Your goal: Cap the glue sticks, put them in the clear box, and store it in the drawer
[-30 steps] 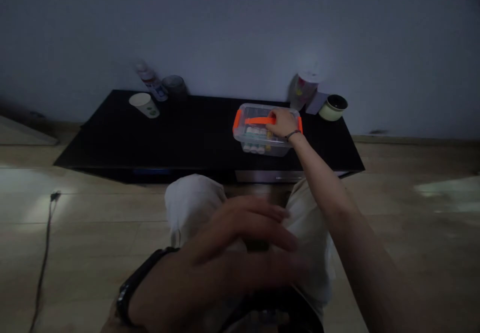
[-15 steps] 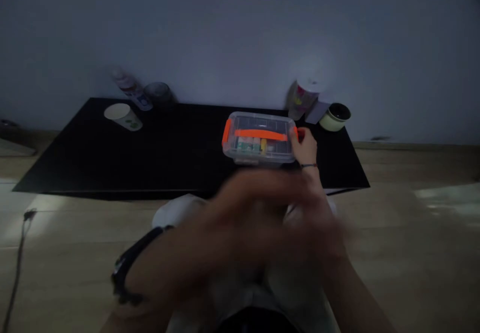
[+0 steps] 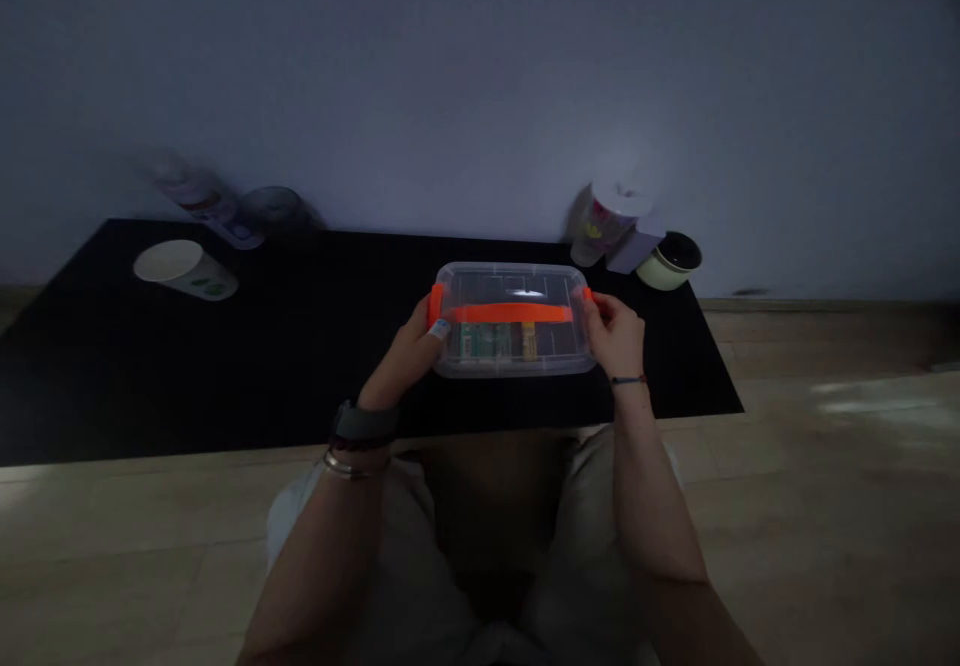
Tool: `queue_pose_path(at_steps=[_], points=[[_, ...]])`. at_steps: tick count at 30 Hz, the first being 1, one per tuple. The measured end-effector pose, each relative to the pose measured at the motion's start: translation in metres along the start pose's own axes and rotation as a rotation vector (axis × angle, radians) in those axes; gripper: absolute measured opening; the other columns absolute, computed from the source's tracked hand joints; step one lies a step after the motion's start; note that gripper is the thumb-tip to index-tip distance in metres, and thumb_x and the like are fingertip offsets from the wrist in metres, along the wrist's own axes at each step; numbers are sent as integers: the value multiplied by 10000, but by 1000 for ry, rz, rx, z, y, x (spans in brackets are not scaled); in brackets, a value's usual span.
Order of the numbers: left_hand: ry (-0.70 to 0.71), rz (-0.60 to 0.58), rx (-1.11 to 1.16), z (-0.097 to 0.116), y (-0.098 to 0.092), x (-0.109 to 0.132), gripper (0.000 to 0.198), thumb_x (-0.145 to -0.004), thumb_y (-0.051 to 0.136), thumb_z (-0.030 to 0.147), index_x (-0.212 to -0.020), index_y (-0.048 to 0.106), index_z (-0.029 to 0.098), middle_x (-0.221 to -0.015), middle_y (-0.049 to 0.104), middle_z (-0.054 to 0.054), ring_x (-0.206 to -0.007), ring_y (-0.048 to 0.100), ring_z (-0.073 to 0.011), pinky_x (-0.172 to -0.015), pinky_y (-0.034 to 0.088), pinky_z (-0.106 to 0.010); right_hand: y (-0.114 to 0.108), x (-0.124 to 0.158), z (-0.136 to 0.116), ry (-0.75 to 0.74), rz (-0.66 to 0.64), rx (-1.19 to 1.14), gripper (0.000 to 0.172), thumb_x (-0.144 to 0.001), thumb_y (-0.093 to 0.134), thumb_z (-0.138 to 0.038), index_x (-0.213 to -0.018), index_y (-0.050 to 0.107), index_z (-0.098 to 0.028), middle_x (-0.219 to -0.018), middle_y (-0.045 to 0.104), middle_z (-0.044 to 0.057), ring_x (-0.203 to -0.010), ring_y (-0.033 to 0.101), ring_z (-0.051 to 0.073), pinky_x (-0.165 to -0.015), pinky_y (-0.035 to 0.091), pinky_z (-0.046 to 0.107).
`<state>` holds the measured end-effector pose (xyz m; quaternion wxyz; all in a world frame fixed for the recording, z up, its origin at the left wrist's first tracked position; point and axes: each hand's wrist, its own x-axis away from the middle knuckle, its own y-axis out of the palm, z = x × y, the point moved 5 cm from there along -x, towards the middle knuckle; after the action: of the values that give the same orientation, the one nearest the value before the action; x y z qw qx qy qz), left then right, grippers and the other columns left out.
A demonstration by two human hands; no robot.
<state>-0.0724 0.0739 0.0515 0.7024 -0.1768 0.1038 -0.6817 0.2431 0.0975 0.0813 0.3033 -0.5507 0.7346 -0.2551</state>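
A clear plastic storage box (image 3: 517, 356) with an orange carrying handle (image 3: 514, 313) and orange side latches lies on the black table, its lid on. Through the lid I make out green-and-white packets and a yellow item. My left hand (image 3: 412, 346) grips the box's left end, thumb by the orange latch (image 3: 435, 304). On the opposite end, my right hand (image 3: 616, 334) has its fingers at the right latch. Both hands are closed against the sides; their undersides are hidden.
A paper cup (image 3: 187, 271) is at the table's left, with a blurred bottle (image 3: 206, 208) and a dark round container (image 3: 274, 211) behind it. At the back right stand a lidded plastic cup (image 3: 604, 226), a small pale box (image 3: 634, 249) and a cream pot (image 3: 667, 263). A wall rises behind.
My left hand has gone from a blur in front of the camera to the box's left end. The right hand stays at the right latch. The view has shifted and the box appears lower.
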Motion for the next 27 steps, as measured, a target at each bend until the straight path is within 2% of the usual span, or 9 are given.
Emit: queue_pose_path(at_steps=[4, 7, 11, 13, 15, 17, 20, 24, 27], points=[[-90, -3, -5, 2, -10, 5, 635, -951, 432, 573, -1473, 498, 219, -1275, 686, -108, -1134, 654, -312, -991, 511, -476, 8, 3, 19, 65, -55, -109, 457, -934, 418, -481, -1048, 721, -159, -988, 767, 126, -911, 719, 271, -802, 560, 387], [-64, -14, -9, 5, -13, 6, 649, -936, 439, 557, -1462, 512, 184, -1301, 676, -110, -1172, 633, -319, -1001, 503, -468, 4, 6, 19, 47, 14, -159, 461, -922, 461, -515, -1121, 688, -167, -1089, 742, 136, -956, 704, 258, -820, 566, 389], [-15, 10, -78, 11, -13, 6, 628, -899, 466, 474, -1420, 552, 132, -1297, 684, -114, -1157, 643, -315, -1005, 502, -441, -13, 15, -3, -42, 200, -172, 429, -943, 452, -500, -1133, 664, -179, -1139, 691, 159, -1013, 674, 250, -837, 571, 397], [-40, 52, -122, 13, -14, 7, 637, -889, 478, 455, -1425, 544, 116, -1261, 701, -123, -1118, 665, -309, -984, 515, -425, -17, 22, -24, -160, 207, -157, 379, -962, 444, -473, -1085, 680, -204, -1117, 689, 148, -1056, 657, 257, -898, 558, 423], [-62, 60, -157, 16, -16, 8, 645, -891, 478, 435, -1448, 519, 112, -1209, 723, -128, -1068, 689, -305, -948, 533, -415, -12, 27, -48, -289, 97, -110, 329, -973, 455, -450, -1053, 700, -245, -1104, 700, 123, -1093, 644, 266, -972, 527, 457], [-49, 42, -219, 20, -16, 10, 639, -900, 460, 405, -1469, 497, 117, -1188, 730, -138, -1042, 702, -312, -927, 537, -419, 1, 31, -69, -400, -96, -40, 298, -979, 474, -435, -1077, 711, -283, -1127, 708, 91, -1129, 630, 271, -1027, 493, 481], [-37, 10, -341, 23, -15, 11, 627, -925, 411, 364, -1499, 460, 118, -1156, 737, -163, -1015, 714, -324, -908, 532, -428, 22, 34, -86, -519, -306, 69, 318, -967, 528, -447, -1179, 699, -283, -1173, 700, 79, -1141, 611, 281, -1031, 478, 486], [-40, -37, -352, 17, -15, 10, 622, -952, 362, 348, -1527, 410, 115, -1113, 746, -180, -988, 724, -333, -878, 532, -434, 34, 31, -85, -573, -339, 204, 421, -938, 589, -497, -1260, 666, -237, -1174, 688, 103, -1121, 587, 300, -1009, 455, 484], [14, -46, -196, 8, -16, 6, 567, -962, 325, 349, -1454, 498, 125, -1218, 718, -163, -1096, 691, -319, -928, 522, -420, 38, 26, -83, -597, -339, 283, 438, -940, 577, -530, -1243, 657, -224, -1149, 682, 108, -1094, 578, 294, -992, 431, 467]])
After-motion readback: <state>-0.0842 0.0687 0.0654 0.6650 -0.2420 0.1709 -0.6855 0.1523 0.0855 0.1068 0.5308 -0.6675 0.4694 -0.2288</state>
